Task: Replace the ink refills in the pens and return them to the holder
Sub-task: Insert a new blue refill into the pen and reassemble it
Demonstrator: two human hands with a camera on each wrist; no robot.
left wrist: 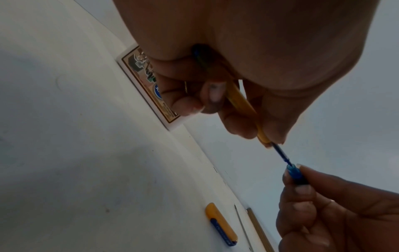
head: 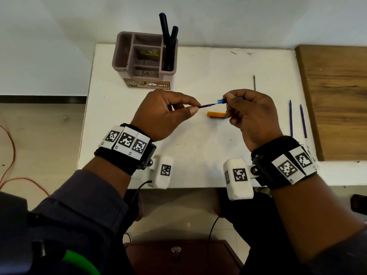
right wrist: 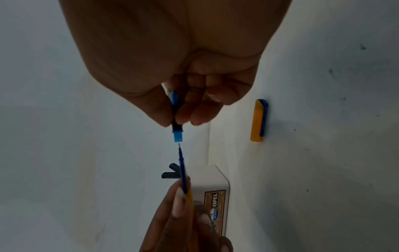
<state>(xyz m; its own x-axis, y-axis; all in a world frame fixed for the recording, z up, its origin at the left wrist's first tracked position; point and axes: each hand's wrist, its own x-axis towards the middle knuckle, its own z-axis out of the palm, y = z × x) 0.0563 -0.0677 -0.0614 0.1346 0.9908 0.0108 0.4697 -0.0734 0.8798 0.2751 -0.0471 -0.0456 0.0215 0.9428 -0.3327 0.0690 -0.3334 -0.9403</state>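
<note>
Above the white bench [head: 198,147], the person's left hand [head: 158,116] has its fingers [left wrist: 212,95] curled round a slim yellow plastic pen barrel [left wrist: 244,109], from whose open end a thin blue ink refill [head: 206,105] sticks out. The right hand [head: 252,116] pinches the short blue-and-black threaded grip section [right wrist: 177,126] of the same pen between thumb and fingertips. In the right wrist view the refill's metal tip sits just short of the section's threaded mouth, not yet inside. The refill's long axis runs roughly level from left to right across the bench, tip pointing toward the right hand, and the section is nearly in line with it. The likely trouble from here is a slight misalignment: if the tip meets the rim of the mouth instead of its bore, the thin refill could bow or be pushed back into the barrel, and a crooked start could cross the threads. The pen's yellow cap with a blue clip [head: 216,114] lies on the bench just below the hands and could be knocked by them. Two more blue refills [head: 291,118] lie near the bench's right edge, a thin dark one [head: 254,82] beyond them. The mauve plastic compartmented holder [head: 145,56] stands at the back with two dark pens [head: 168,42] upright in its right compartment.
</note>
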